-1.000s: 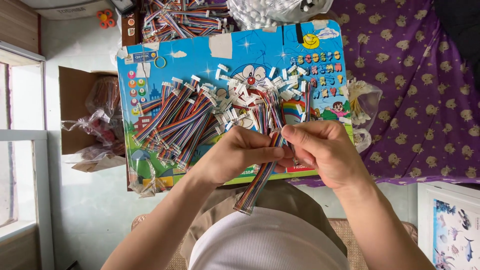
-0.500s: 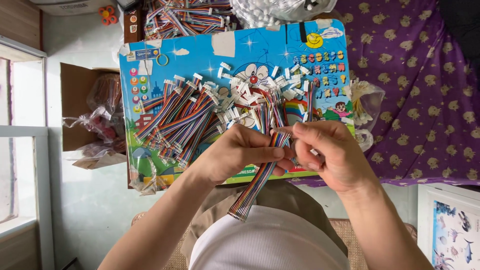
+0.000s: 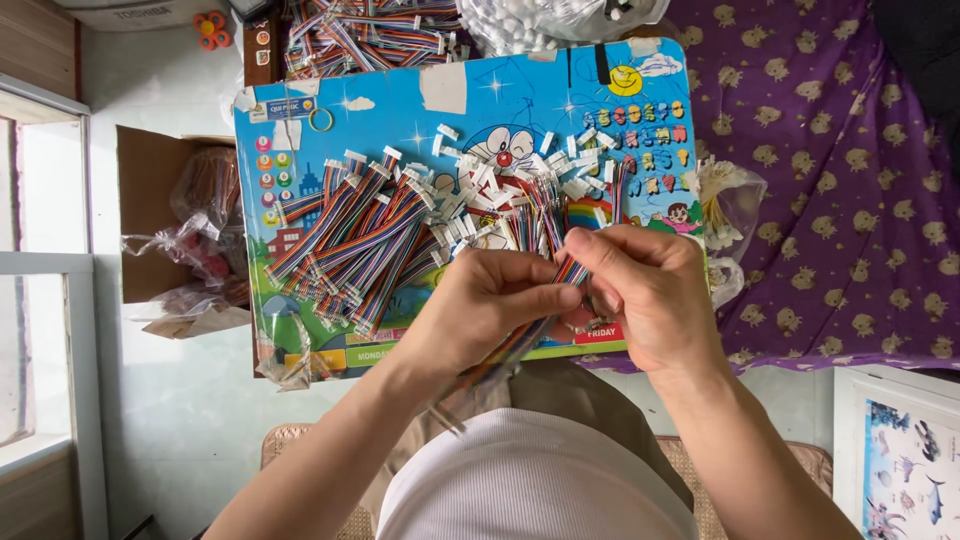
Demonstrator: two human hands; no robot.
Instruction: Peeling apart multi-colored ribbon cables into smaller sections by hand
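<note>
1. The left hand [image 3: 490,305] has its grip pressed together around a rainbow ribbon cable [image 3: 520,340], thumb laid flat along the top and fingers curled under it.
2. The right hand [image 3: 645,295] pinches the upper end of the same cable between thumb and forefinger, just beside the left thumb tip; the remaining fingers are curled loosely behind.
3. The cable runs slantwise from the pinch down toward the person's body, its free end hanging over the lap, in front of the near edge of the bench.
4. Beyond the hands lies a blue cartoon board [image 3: 400,120] covering the bench, printed with a sun, coloured letters along the right side, and round coloured dots down the left side.
5. On the board, a pile of ribbon cables [image 3: 350,240] with white plugs lies to the left, and loose white connectors [image 3: 520,180] are scattered near the middle.
6. Two pale tape patches sit near the board's top edge.
7. A clear plastic bag [image 3: 725,200] rests at the board's right edge on a purple patterned cloth [image 3: 840,200].
8. An open cardboard box [image 3: 160,220] with bagged goods stands to the left.
</note>
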